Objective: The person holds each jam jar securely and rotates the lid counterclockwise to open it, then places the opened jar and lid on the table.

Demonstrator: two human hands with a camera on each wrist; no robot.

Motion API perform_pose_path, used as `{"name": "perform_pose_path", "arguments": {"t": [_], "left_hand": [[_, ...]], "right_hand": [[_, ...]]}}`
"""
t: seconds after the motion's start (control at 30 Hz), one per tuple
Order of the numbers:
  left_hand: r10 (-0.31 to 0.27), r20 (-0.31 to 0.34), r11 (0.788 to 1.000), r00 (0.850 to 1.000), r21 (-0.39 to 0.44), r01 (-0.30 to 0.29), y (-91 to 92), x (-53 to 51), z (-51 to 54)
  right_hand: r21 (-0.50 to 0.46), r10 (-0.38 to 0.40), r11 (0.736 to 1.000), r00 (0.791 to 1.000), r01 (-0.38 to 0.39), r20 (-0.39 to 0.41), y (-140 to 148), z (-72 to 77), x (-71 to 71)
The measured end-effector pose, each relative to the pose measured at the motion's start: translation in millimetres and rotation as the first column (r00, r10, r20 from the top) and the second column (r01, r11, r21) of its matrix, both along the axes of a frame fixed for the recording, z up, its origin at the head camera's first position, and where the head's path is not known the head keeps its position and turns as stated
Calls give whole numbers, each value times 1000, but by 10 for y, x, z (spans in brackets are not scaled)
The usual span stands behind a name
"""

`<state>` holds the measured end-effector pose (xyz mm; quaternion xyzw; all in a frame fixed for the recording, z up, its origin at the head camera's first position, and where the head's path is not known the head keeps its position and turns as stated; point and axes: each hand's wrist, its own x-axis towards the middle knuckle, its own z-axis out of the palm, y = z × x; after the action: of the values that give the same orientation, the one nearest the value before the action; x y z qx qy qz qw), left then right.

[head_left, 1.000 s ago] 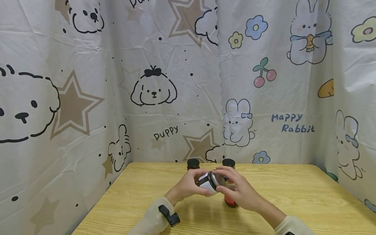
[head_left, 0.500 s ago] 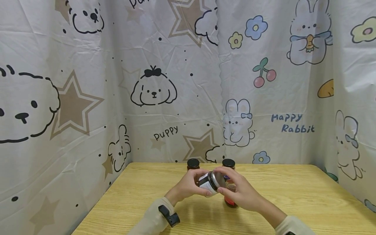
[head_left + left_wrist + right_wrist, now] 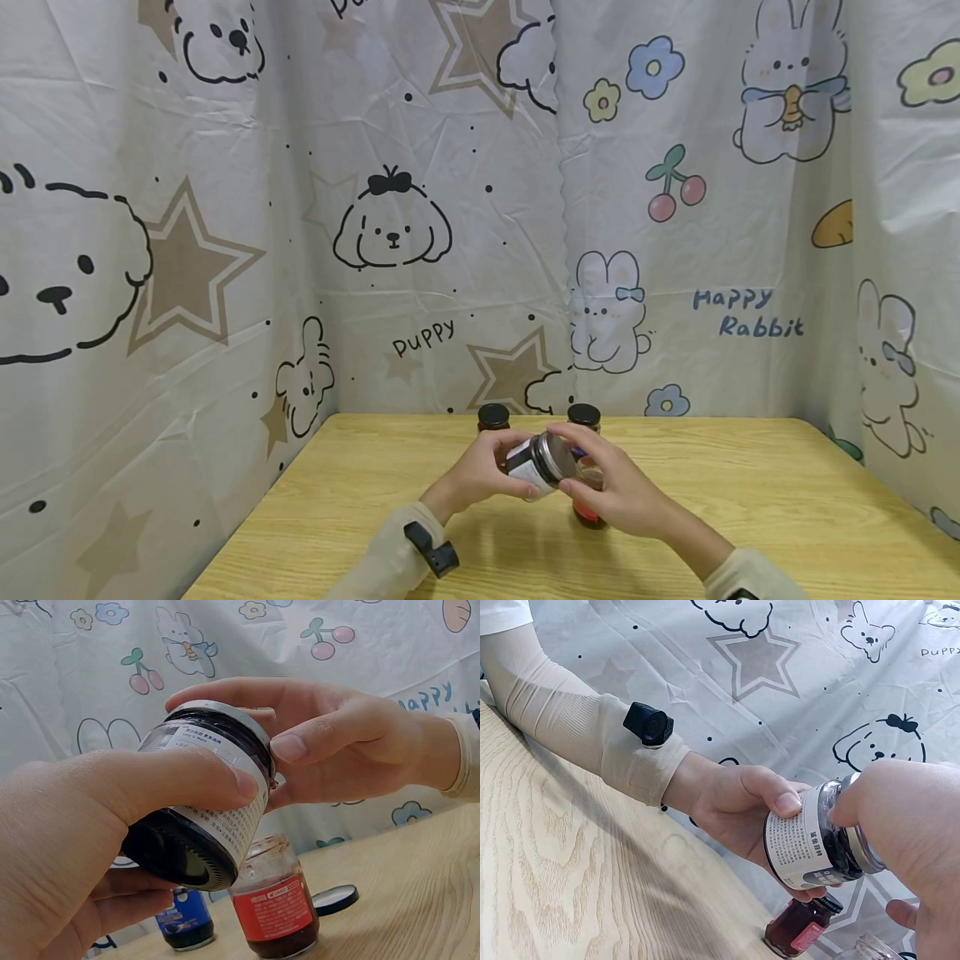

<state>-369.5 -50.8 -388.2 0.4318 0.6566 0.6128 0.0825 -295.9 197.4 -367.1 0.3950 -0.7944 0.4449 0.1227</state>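
My left hand (image 3: pixel 480 471) grips a glass jar with a white label (image 3: pixel 225 825) and dark contents, thumb across the label. The jar is tilted above the table, its silver lid (image 3: pixel 557 457) towards my right hand. The right hand (image 3: pixel 626 492) holds that lid by its rim between thumb and fingers. Below stands a lidless jar with a red label (image 3: pixel 274 907), residue on its glass. A loose lid (image 3: pixel 337 899) lies beside it. Behind the hands are a black-lidded jar (image 3: pixel 493 417) on the left and another black-lidded jar (image 3: pixel 584 415) on the right.
The wooden table (image 3: pixel 750 500) reaches back to a printed curtain (image 3: pixel 450 208), which also hangs at both sides. In the left wrist view a blue-labelled jar (image 3: pixel 185 921) stands behind the lidless one. A pink-labelled jar (image 3: pixel 802 926) shows in the right wrist view.
My right fingers have shifted slightly around the lid, and more of its top now shows. The left hand and the jar stay almost in place.
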Motion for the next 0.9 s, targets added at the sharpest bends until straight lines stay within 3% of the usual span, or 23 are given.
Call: {"name": "perform_pose_path", "arguments": {"t": [0.37, 0.6, 0.9], "left_hand": [[-7, 18, 1000, 1000, 6, 7, -1, -2, -3], [-16, 11, 1000, 1000, 14, 16, -5, -19, -10], [-10, 18, 1000, 1000, 10, 10, 0, 1, -3]], "right_hand": [[31, -18, 999, 1000, 19, -23, 13, -1, -10], [18, 36, 999, 999, -36, 0, 8, -11, -29], [61, -14, 998, 997, 19, -80, 3, -14, -31]]}}
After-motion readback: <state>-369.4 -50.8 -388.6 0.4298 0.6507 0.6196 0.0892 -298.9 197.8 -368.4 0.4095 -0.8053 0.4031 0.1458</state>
